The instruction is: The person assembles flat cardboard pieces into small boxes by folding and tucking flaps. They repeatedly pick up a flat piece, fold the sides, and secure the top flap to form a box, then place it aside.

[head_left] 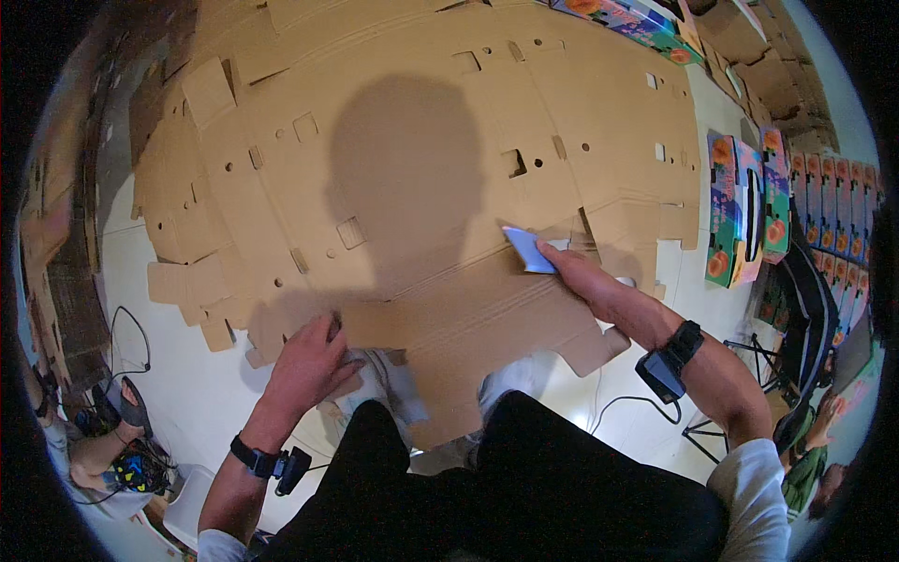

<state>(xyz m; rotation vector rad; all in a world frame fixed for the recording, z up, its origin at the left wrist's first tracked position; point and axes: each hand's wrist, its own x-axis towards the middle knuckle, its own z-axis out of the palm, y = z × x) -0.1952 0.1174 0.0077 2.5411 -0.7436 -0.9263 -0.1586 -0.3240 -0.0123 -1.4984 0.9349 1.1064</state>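
A large flat brown cardboard sheet (440,328), with creases, slots and small holes, lies in front of me over other cardboard. At its near left edge, my left hand (309,363) is closed, fingers curled around the cardboard. A small light-blue flat piece (530,251) with a pointed corner is pinched in my right hand (582,278), resting over the sheet's right part. Whether that piece is stiff or folded paper I cannot make out. A dark shadow of a head falls across the middle of the cardboard.
Colourful printed boxes (733,211) stand at the right, with stacked boxes (833,201) beyond. A black bag (807,314) and thin black stand legs (702,436) are nearby. Another person's leg (103,450) shows at lower left, beside a white stool (190,506). More cardboard (66,300) leans at far left.
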